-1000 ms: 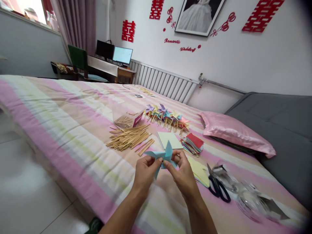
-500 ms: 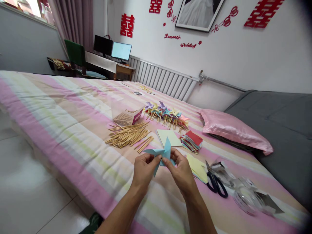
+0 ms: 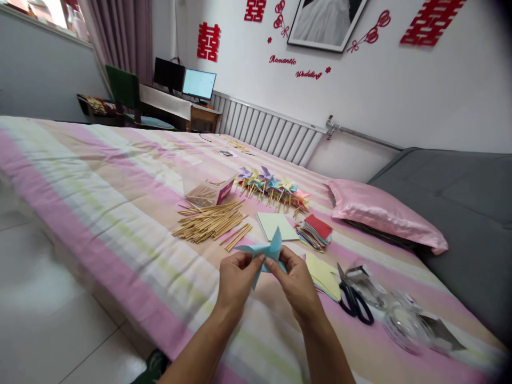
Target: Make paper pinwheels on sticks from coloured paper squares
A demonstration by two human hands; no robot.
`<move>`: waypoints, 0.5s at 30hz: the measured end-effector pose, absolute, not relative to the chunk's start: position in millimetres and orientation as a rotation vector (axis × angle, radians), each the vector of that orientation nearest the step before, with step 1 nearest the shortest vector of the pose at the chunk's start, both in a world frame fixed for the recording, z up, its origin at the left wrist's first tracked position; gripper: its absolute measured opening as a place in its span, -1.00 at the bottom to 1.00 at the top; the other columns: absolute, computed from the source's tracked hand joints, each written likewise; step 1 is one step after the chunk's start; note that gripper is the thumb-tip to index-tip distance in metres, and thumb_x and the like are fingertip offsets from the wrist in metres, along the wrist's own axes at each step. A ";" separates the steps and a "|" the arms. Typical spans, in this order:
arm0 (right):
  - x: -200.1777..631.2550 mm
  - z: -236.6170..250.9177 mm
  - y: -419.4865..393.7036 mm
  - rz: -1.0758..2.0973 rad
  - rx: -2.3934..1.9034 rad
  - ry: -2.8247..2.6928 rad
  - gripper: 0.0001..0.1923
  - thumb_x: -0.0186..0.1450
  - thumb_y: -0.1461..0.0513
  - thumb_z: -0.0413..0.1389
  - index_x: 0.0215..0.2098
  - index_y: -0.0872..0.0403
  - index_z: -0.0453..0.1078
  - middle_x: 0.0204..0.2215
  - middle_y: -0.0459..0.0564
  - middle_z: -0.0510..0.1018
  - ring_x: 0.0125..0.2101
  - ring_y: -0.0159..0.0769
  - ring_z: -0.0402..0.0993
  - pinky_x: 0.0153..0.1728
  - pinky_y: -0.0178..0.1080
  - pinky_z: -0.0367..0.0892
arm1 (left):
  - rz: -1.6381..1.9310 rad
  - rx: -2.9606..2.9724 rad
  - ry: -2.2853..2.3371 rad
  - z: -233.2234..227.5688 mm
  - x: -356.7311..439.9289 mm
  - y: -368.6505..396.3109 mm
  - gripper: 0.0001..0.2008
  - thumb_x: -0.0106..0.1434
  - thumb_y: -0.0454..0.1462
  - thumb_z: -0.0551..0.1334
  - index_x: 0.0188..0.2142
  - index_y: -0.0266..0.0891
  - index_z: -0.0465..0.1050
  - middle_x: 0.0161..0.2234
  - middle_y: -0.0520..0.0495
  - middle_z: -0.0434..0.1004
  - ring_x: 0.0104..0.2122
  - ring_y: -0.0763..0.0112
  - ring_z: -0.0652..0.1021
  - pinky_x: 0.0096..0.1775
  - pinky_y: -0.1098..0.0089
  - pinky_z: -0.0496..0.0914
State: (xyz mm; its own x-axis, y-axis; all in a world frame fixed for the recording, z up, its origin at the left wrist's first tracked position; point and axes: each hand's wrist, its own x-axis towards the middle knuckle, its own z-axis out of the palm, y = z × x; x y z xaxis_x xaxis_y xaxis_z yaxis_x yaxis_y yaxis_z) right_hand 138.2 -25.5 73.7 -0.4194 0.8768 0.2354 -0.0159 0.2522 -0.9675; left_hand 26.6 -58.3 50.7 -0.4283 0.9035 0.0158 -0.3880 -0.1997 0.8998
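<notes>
A light-blue paper pinwheel [image 3: 273, 248] is held above the bed between both my hands, its folded blades sticking up and out to the left. My left hand [image 3: 237, 277] pinches it from the left, thumb near the centre. From the right, my right hand [image 3: 295, 278] grips it, with the thumb also close to the middle. The fingers behind the paper are partly hidden. Just beyond lie a pale green paper pad [image 3: 277, 226] and several loose sticks [image 3: 237, 237]. Yellow paper squares [image 3: 323, 276] sit right of my right hand.
Wooden sticks [image 3: 210, 221] lie piled by a clear box [image 3: 208, 192]. Finished pinwheels [image 3: 272, 184] rest behind. Coloured paper [image 3: 316, 232], scissors [image 3: 354, 298], clear tape rolls [image 3: 408, 325] and a pink pillow [image 3: 386, 213] are on the right of the striped bed [image 3: 120, 213].
Both hands keep their pinch on the pinwheel with almost no movement. Its upright blade has shifted very slightly to the right and down.
</notes>
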 end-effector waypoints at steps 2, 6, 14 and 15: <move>137.7 73.2 -25.4 1.269 -0.821 -1.656 -0.79 0.19 0.17 0.15 -0.23 0.10 0.44 -0.29 -0.01 0.57 -0.24 -0.23 0.45 -0.17 -0.22 0.32 | 1.776 0.697 1.097 51.6 27.3 -58.5 -0.81 -0.07 -0.21 0.39 -0.49 -0.33 0.57 -0.53 -0.06 0.56 -0.49 0.41 0.49 -0.36 0.43 0.35; 136.7 72.7 -25.2 1.252 -0.833 -1.641 -0.79 0.19 0.16 0.16 -0.25 0.10 0.45 -0.30 0.00 0.58 -0.26 -0.22 0.46 -0.18 -0.22 0.33 | 1.806 0.668 1.074 54.9 29.1 -59.3 -0.80 -0.09 -0.23 0.40 -0.47 -0.32 0.57 -0.53 -0.04 0.56 -0.47 0.40 0.50 -0.34 0.43 0.36; 136.6 70.7 -24.0 1.275 -0.851 -1.628 -0.77 0.17 0.15 0.18 -0.25 0.10 0.47 -0.32 0.00 0.59 -0.25 -0.20 0.47 -0.17 -0.19 0.33 | 1.820 0.595 1.038 56.4 29.6 -58.6 -0.76 -0.16 -0.25 0.43 -0.46 -0.33 0.55 -0.54 -0.05 0.55 -0.46 0.39 0.53 -0.32 0.42 0.38; 136.6 70.3 -23.8 1.279 -0.852 -1.625 -0.76 0.17 0.14 0.18 -0.25 0.11 0.47 -0.32 0.01 0.59 -0.25 -0.19 0.47 -0.18 -0.19 0.33 | 1.823 0.597 1.045 55.6 29.3 -58.3 -0.76 -0.16 -0.25 0.43 -0.46 -0.33 0.55 -0.53 -0.05 0.55 -0.46 0.39 0.53 -0.33 0.43 0.38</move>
